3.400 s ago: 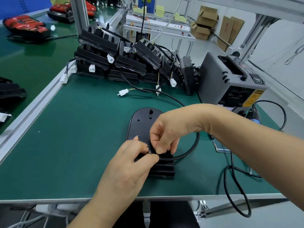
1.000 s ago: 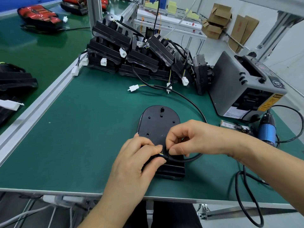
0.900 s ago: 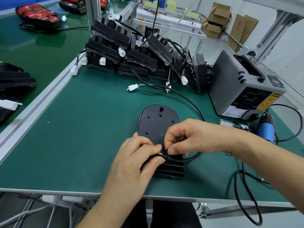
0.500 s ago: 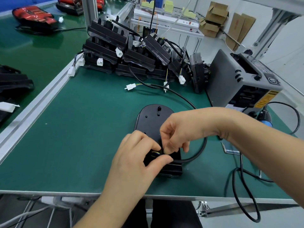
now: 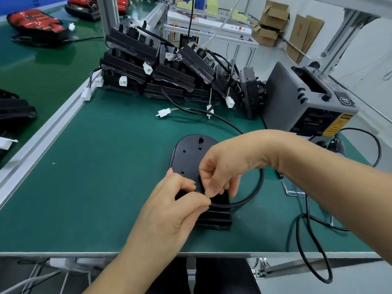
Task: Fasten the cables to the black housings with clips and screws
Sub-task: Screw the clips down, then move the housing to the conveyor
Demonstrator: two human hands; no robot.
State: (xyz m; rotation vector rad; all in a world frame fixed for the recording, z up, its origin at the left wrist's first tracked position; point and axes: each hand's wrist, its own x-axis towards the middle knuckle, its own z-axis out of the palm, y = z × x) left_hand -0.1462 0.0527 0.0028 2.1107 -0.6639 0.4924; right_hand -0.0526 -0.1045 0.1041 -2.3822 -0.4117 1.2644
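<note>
So the black housing [image 5: 188, 153] is lying flat on the green mat [image 5: 106, 177] right in front of the person, with its long axis running straight away from them and the squared-off end nearest the bench edge. Both hands are crowding over that near half. The left hand [image 5: 176, 211] is coming in from below and pinching the cable [image 5: 254, 187] between thumb and forefinger, right where it's meeting the housing. The right hand [image 5: 224, 166] is reaching across from the right, fingers curled tight, and looks to be pinching the same cable end just above the left's grip. Whether there's a clip under those fingertips too, I honestly can't tell, it's hidden. From the pinch the cable is looping out to the right, then swinging back up and away toward its white connector [image 5: 163, 112] near the stack of housings [image 5: 135, 60]. I'm guessing the next move is seating the cable on the housing, and the left hand is sitting nearer that spot. The screwdriver [image 5: 337, 145] is lying well off to the right.
</note>
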